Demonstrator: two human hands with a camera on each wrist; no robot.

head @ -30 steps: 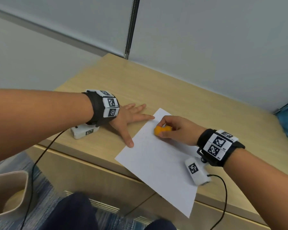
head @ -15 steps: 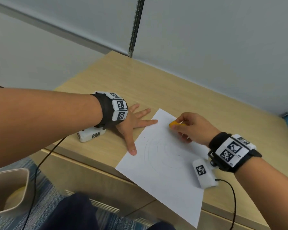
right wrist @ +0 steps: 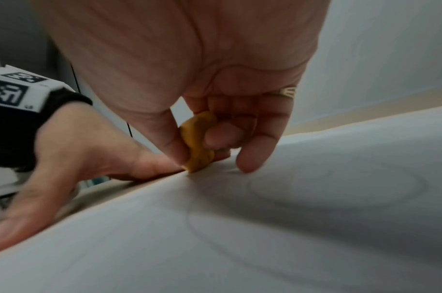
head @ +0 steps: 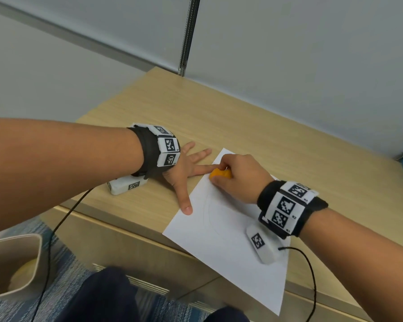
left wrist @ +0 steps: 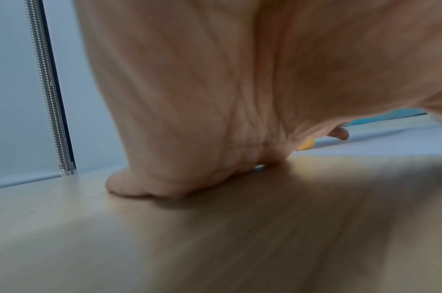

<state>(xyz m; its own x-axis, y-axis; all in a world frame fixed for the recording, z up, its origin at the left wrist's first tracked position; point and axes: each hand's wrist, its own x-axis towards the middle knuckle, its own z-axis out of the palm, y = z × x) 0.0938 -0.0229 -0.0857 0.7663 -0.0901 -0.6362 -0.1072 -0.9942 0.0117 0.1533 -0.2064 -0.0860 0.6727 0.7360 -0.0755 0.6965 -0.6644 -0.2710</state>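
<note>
Orange rubber, a small worn eraser (right wrist: 196, 142), is the thing being worked. It looks light, slightly soft and grippy rather than slippery, so by my reading it will bend or crumble under hard pressure and is best held low on its two broad sides, close to the rubbing end. That is how the right hand (head: 240, 180) has it: thumb on one face and curled fingertips on the other pinch it, the little finger resting on the sheet of paper (head: 219, 240).

The eraser's long axis stands steeply, leaning a little. Its lower end points down onto the sheet and its upper end runs up into the palm. It touches the sheet just inside the left edge, near the far corner, beside faint pencil rings (right wrist: 340, 184) drawn on the sheet.

The sheet is thin and would slide or wrinkle if left loose. The left hand (head: 184, 166) lies flat with straight, spread fingers. Its thumb tip and forefinger reach the sheet's left edge; the rest rests on the wooden table (head: 242, 117) left of the sheet. The sheet's near corner overhangs the table's front.
</note>
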